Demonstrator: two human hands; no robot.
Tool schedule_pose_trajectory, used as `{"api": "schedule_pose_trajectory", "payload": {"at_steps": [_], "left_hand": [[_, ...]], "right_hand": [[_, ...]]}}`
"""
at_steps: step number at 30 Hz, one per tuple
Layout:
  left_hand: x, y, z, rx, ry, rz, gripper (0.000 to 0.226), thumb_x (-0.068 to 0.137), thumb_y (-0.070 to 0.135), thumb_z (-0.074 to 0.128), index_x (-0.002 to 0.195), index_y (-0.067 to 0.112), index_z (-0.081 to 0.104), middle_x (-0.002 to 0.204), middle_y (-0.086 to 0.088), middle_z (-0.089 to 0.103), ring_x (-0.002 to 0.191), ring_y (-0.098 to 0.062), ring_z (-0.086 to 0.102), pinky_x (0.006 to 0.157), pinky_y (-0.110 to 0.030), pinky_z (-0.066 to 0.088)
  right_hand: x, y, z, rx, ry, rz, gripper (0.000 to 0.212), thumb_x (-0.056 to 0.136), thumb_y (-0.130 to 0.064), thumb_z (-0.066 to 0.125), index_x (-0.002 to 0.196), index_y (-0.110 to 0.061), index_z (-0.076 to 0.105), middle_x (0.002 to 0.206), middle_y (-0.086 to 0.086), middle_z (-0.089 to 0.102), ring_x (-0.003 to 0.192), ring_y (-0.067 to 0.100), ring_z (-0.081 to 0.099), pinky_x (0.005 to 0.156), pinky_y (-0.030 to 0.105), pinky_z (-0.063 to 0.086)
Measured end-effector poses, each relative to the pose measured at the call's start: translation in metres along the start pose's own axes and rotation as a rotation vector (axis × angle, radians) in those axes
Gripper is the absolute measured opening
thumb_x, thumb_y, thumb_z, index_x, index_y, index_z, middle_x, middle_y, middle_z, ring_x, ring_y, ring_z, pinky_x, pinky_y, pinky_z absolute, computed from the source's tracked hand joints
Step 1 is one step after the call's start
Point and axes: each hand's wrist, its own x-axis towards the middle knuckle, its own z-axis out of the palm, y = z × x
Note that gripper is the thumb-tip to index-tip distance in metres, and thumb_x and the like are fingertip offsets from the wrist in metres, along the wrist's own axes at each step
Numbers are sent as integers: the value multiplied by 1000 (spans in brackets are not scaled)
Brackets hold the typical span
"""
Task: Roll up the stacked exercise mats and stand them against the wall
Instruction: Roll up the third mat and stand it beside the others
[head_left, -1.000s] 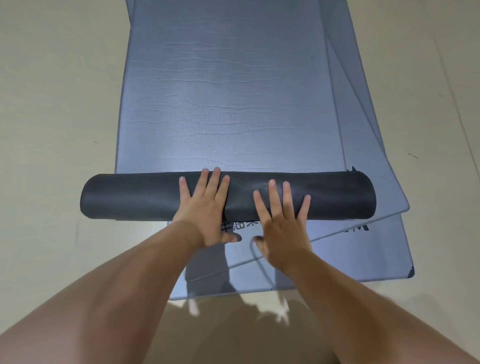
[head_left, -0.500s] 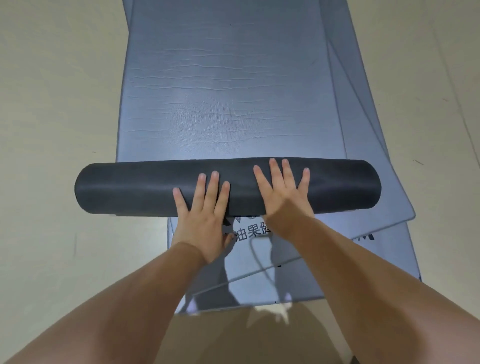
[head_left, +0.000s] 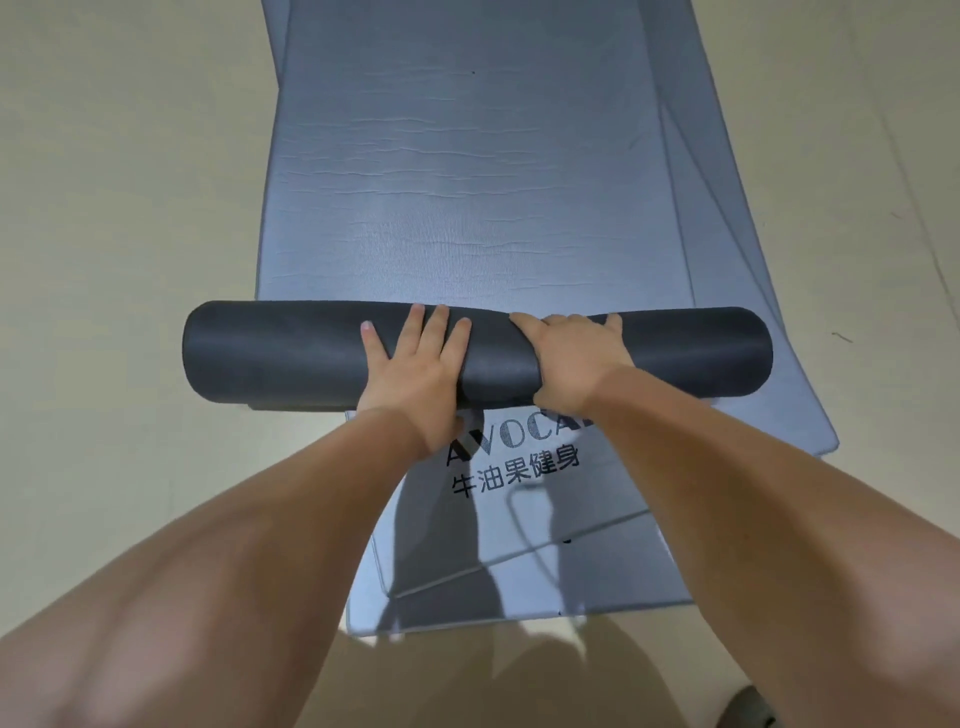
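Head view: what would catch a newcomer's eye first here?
The dark roll lies crosswise mid-frame, with the left hand flat on it and the right hand curled over its top. Beyond it stretches the flat blue mat. Nearer, printed lettering shows on a lower mat.

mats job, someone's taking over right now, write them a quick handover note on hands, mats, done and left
Left hand: flat on the dark roll, fingers spread.
Right hand: curled over the roll's top, gripping it.
The roll lies across the top mat, whose far part is flat. More blue mats lie skewed beneath on the floor.
Done: top mat partly rolled.
Left: finish this roll, roll the others, stand all against the wall, which is out of view.
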Motion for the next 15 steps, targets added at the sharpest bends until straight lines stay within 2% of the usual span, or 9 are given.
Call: {"api": "schedule_pose_trajectory", "payload": {"at_steps": [3, 6, 10, 13, 15], "left_hand": [[-28, 15, 6, 10, 66, -40, 105, 88, 54, 64, 162, 19, -3, 170, -8, -5, 156, -33, -11, 118, -73, 2], [-69, 32, 25, -31, 110, -99, 102, 90, 57, 57, 163, 17, -2, 171, -11, -6, 156, -36, -10, 117, -73, -2], [-123, 54, 61, -97, 165, -53, 110, 75, 55, 71, 161, 13, 17, 169, -17, 14, 155, -42, 10, 114, -74, 7], [-126, 54, 67, -69, 116, -19, 122, 72, 64, 66, 161, 12, 1, 170, -18, 1, 156, -41, 0, 115, -74, 5], [-117, 50, 60, -36, 32, -24, 129, 75, 74, 54, 155, 14, -28, 166, -16, -24, 153, -39, -21, 115, -74, -4]], "right_hand": [[-25, -7, 13, 42, -29, 9, 100, 83, -28, 72, 164, -35, 12, 143, 3, 53, 135, 31, 47, 117, 70, 22], [-56, -15, 26, 67, -86, -8, 96, 85, -30, 70, 163, -36, 14, 139, 2, 54, 130, 30, 49, 116, 69, 23], [-84, -15, 36, 73, -169, -22, 87, 86, -28, 66, 159, -40, 19, 125, -1, 58, 118, 28, 55, 114, 66, 28], [-84, -11, 36, 90, -155, -31, 86, 80, -28, 69, 154, -39, 26, 115, -1, 57, 110, 27, 57, 111, 63, 32], [-80, -11, 38, 88, -107, -24, 94, 77, -30, 73, 156, -38, 23, 129, 3, 55, 123, 30, 53, 115, 64, 28]]}}
